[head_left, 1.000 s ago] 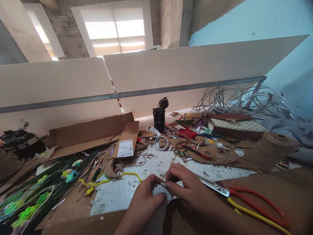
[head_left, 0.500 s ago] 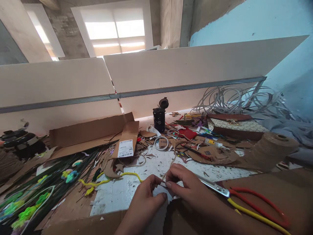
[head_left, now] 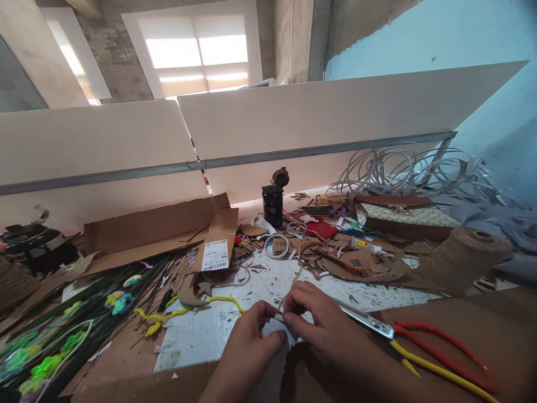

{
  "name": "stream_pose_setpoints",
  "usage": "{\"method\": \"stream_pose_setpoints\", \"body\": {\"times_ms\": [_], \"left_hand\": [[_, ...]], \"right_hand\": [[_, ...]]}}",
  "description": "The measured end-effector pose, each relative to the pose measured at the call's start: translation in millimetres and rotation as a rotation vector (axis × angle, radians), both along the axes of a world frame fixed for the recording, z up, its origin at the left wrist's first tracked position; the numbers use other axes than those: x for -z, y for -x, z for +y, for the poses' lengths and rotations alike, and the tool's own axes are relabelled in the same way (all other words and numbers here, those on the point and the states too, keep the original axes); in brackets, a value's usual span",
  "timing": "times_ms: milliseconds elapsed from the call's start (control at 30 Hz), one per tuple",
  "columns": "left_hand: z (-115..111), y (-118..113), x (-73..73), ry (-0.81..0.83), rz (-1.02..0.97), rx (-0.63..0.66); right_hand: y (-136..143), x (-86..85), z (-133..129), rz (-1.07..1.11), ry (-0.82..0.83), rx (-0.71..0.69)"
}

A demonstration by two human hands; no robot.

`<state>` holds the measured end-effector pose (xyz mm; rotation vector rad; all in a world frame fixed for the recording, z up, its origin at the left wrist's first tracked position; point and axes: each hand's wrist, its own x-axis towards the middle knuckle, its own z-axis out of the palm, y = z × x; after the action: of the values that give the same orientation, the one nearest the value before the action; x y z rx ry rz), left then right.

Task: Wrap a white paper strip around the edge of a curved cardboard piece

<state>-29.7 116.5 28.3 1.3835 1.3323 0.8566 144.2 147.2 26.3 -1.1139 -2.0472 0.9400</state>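
My left hand (head_left: pixel 255 338) and my right hand (head_left: pixel 312 319) meet low in the middle, fingertips close together. Both pinch a thin pale strip (head_left: pixel 277 318), mostly covered by the fingers, so its material is unclear. A strand of twine (head_left: pixel 298 267) runs over the table down to the fingertips of my right hand. Beside my left hand, a fuzzy yellow pipe cleaner (head_left: pixel 226 299) trails off to the left. Partly beneath my right forearm lie scissors (head_left: pixel 377 324) with one red and one yellow handle.
Cardboard pieces (head_left: pixel 216 238), a twine spool (head_left: pixel 465 257), a white ring (head_left: pixel 277 246), a black lidded container (head_left: pixel 272 204) and a handbag (head_left: pixel 406 215) crowd the table. Pipe-cleaner flowers (head_left: pixel 46 366) lie left. Coiled pale tubing (head_left: pixel 394 170) stands before the board at the back right.
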Motion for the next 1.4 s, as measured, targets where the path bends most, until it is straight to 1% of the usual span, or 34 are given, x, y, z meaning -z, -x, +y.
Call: {"method": "stream_pose_setpoints", "body": {"times_ms": [233,400,700,1033,1300,1400], "left_hand": [[0.5,0.5,2.0,-0.001,0.006,0.003],[1.4,0.0,-0.6,0.001,0.024,0.019],[1.1,2.2,-1.7,0.014,0.005,-0.001],[2.5,3.9,4.4,0.001,-0.039,0.004],[4.3,4.8,1.7,-0.028,-0.035,-0.041],[5.5,4.9,1.0,-0.028,-0.035,-0.037]], "right_hand": [[0.8,-1.6,-2.5,-0.022,-0.022,0.01],[1.1,-4.1,-4.2,-0.04,-0.034,0.013],[2.8,-6.5,-5.0,-0.068,-0.061,0.021],[1.2,-6.0,-7.1,-0.104,-0.121,0.02],[-2.2,-3.8,-7.6,-0.027,-0.154,0.08],[-5.0,-2.1,-4.4,-0.002,-0.126,0.08]]}}
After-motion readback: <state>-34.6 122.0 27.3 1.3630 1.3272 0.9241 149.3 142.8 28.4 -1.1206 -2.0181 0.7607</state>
